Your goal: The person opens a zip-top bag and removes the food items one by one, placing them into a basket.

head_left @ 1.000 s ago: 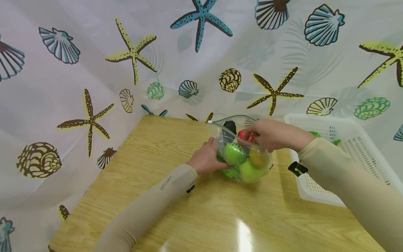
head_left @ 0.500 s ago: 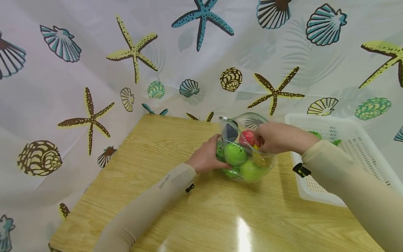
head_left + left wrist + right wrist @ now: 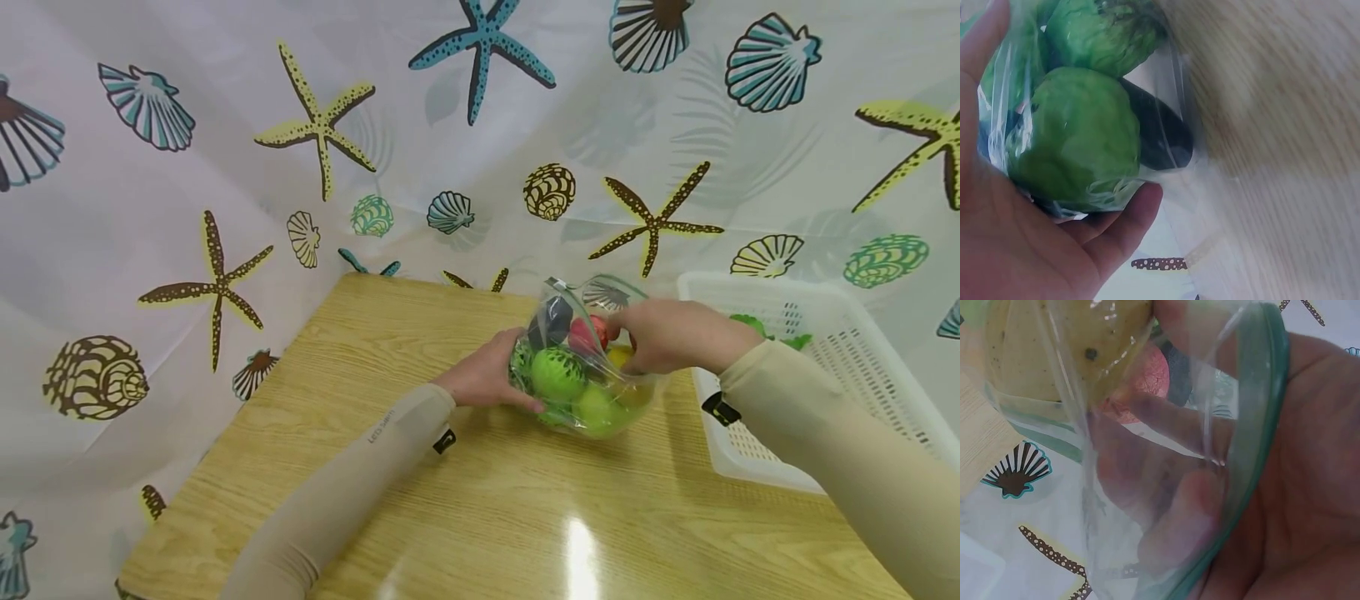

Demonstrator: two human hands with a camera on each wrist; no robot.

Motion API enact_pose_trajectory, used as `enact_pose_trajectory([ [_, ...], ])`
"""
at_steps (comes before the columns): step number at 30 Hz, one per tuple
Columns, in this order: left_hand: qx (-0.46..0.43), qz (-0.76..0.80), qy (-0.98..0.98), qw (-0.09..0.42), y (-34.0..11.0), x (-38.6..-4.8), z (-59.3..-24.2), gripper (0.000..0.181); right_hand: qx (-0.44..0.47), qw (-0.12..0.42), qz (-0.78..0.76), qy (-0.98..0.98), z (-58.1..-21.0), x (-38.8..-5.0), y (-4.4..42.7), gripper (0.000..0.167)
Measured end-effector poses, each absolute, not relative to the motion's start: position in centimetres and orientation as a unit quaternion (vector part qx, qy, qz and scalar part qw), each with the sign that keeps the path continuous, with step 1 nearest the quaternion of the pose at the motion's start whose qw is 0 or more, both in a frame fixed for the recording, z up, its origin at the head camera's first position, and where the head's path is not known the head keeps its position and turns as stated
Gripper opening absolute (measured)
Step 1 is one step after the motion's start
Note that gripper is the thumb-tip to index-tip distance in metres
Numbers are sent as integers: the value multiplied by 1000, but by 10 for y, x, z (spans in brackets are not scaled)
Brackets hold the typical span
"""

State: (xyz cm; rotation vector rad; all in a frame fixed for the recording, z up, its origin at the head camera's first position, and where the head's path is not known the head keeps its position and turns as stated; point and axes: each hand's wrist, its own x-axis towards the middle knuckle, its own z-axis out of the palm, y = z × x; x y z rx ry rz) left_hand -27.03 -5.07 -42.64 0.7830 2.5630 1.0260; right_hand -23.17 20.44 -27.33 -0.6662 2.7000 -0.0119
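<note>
A clear zip bag (image 3: 557, 287) with a green zip strip (image 3: 1267, 381) stands tilted on the table, its mouth open. Inside are a green cabbage-like ball (image 3: 557, 375), a yellow-green round fruit (image 3: 596, 407), a red round item (image 3: 588, 334) and a dark, eggplant-like item (image 3: 551, 322). My left hand (image 3: 480, 373) grips the bag's left side, thumb in front, fingers curled against another green ball (image 3: 1079, 137). Loosely curled, my right hand (image 3: 660, 335) reaches into the mouth, fingers near the red item and a speckled yellow item (image 3: 1066, 350). Plastic blurs its fingertips.
A white perforated basket (image 3: 847, 292) stands on the right, with green leafy pieces (image 3: 797, 342) in it, partly behind my right arm. The wooden table (image 3: 420, 500) ends at a shell-and-starfish patterned sheet (image 3: 450, 150) at the back and left.
My right hand has shifted slightly right and down from the red item. The bag's top left corner has moved right, the mouth now leans toward the right hand. The left hand has moved slightly left.
</note>
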Motion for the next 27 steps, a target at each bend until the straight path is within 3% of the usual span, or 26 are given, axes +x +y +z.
enact_pose_trajectory([
  [3, 272, 339, 890, 143, -52, -269, -425, 129, -233, 182, 1, 955, -276, -231, 204, 48],
  [7, 303, 336, 883, 124, -51, -272, -427, 122, -242, 178, 7, 954, -278, -230, 203, 53],
  [14, 286, 313, 900, 102, -49, -271, -426, 117, -238, 195, 28, 951, -282, -230, 202, 76],
  [21, 269, 288, 914, 95, -47, -270, -429, 118, -261, 230, 27, 937, -287, -231, 202, 45],
  [27, 263, 295, 914, 95, -45, -269, -430, 116, -261, 219, 35, 939, -286, -230, 206, 44],
])
